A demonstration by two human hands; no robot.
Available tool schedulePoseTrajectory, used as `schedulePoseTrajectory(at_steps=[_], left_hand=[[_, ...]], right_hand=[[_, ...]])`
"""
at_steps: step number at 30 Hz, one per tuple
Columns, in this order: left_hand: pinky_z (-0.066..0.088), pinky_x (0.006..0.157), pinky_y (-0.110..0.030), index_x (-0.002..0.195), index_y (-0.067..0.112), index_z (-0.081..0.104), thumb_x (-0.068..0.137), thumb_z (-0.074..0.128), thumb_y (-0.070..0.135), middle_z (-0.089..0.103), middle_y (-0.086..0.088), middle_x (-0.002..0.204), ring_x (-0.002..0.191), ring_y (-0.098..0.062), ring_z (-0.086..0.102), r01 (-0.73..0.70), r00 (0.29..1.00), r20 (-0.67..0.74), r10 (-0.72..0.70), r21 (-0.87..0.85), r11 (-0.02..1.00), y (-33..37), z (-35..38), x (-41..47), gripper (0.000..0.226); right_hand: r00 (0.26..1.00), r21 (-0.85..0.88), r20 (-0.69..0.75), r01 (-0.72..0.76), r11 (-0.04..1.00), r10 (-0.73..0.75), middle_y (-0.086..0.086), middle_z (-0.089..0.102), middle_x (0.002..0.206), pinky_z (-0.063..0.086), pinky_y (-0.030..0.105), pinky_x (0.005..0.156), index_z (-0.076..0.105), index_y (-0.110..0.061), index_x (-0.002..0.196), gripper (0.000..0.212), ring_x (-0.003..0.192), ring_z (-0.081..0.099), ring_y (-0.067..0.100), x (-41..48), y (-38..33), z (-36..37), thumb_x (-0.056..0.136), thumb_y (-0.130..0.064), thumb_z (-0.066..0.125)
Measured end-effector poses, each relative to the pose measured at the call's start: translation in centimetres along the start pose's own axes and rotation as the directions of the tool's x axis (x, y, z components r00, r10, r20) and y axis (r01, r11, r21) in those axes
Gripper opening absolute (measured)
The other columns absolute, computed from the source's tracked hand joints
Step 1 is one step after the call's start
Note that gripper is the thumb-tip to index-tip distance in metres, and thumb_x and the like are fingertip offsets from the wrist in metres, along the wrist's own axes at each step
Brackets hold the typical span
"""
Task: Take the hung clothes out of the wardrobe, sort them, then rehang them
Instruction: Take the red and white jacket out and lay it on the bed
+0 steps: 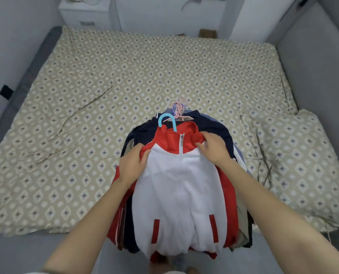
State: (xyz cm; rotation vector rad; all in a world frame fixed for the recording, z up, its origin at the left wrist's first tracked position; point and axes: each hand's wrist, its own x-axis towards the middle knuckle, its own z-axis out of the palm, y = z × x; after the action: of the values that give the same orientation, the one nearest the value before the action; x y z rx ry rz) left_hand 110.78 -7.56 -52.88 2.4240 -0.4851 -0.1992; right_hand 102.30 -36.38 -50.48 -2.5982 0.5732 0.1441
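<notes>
A stack of hung clothes (pixel 208 123) lies at the near edge of the bed, hanging over its front. On top is a red and white zip jacket (pixel 180 186) on a blue hanger (pixel 165 119). Under it are dark navy and beige garments, with several pink, purple and white hanger hooks (pixel 178 106) bunched beyond the collar. My left hand (pixel 133 165) grips the jacket's left shoulder, thumb curled over the fabric. My right hand (pixel 213 147) pinches the red fabric at the right shoulder beside the zip.
The bed (pixel 105 86) has a beige diamond-patterned cover. A pillow (pixel 295 161) in the same pattern lies at the right. Grey padded sides flank the bed. A white cabinet (pixel 83 14) stands at the far left, against the wall.
</notes>
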Motion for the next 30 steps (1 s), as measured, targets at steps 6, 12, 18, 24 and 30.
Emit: schedulePoseTrajectory(at_steps=[6,12,18,24,30], left_hand=[[0.031,0.054,-0.022,0.085,0.019,0.052,0.1,0.052,0.034,0.051,0.015,0.071,0.062,-0.007,0.05,-0.011,0.998,-0.06,0.011,0.006,1.0,1.7,-4.6,-7.1,0.021],[0.034,0.058,-0.029,0.08,0.021,0.049,0.1,0.053,0.033,0.054,0.008,0.069,0.066,-0.009,0.052,-0.027,0.996,-0.088,0.023,-0.046,0.999,2.0,-8.3,-16.7,0.023],[0.036,0.064,-0.032,0.09,0.017,0.057,0.095,0.06,0.03,0.06,0.007,0.081,0.073,-0.015,0.053,0.004,0.997,-0.08,-0.007,-0.039,0.999,2.4,-12.2,-25.2,0.014],[0.039,0.063,-0.029,0.085,0.026,0.062,0.09,0.065,0.044,0.063,0.009,0.076,0.072,-0.009,0.056,0.082,0.972,-0.213,-0.098,-0.085,0.993,1.3,-16.7,-30.4,0.019],[0.039,0.06,-0.033,0.073,0.022,0.058,0.088,0.066,0.046,0.059,0.006,0.066,0.066,-0.006,0.054,0.128,0.939,-0.302,-0.164,-0.135,0.983,-2.9,-20.6,-33.4,0.029]], right_hand=[[0.994,-0.019,-0.073,0.085,0.996,-0.086,-0.003,0.052,0.073,0.032,0.035,0.06,0.046,-0.017,0.082,0.032,0.077,0.055,0.027,-7.4,-2.9,-2.5,0.093,-0.045,0.058],[0.983,0.024,-0.087,0.162,0.987,-0.159,-0.004,0.051,0.064,0.03,0.031,0.05,0.046,-0.015,0.076,0.039,0.064,0.051,0.016,-17.3,-5.4,-4.1,0.094,-0.047,0.057],[0.987,0.059,-0.068,0.15,0.987,-0.146,-0.006,0.053,0.063,0.031,0.03,0.054,0.046,-0.02,0.066,0.042,0.066,0.052,0.013,-24.3,-8.9,-5.4,0.088,-0.054,0.06],[0.975,0.063,-0.041,0.219,0.974,-0.217,-0.008,0.05,0.061,0.03,0.03,0.053,0.042,-0.026,0.061,0.044,0.062,0.048,0.008,-28.4,-13.8,-5.1,0.087,-0.056,0.06],[0.964,0.045,-0.02,0.267,0.963,-0.266,-0.007,0.049,0.059,0.032,0.03,0.053,0.042,-0.024,0.06,0.044,0.061,0.048,0.009,-30.9,-20.1,-3.2,0.088,-0.054,0.06]])
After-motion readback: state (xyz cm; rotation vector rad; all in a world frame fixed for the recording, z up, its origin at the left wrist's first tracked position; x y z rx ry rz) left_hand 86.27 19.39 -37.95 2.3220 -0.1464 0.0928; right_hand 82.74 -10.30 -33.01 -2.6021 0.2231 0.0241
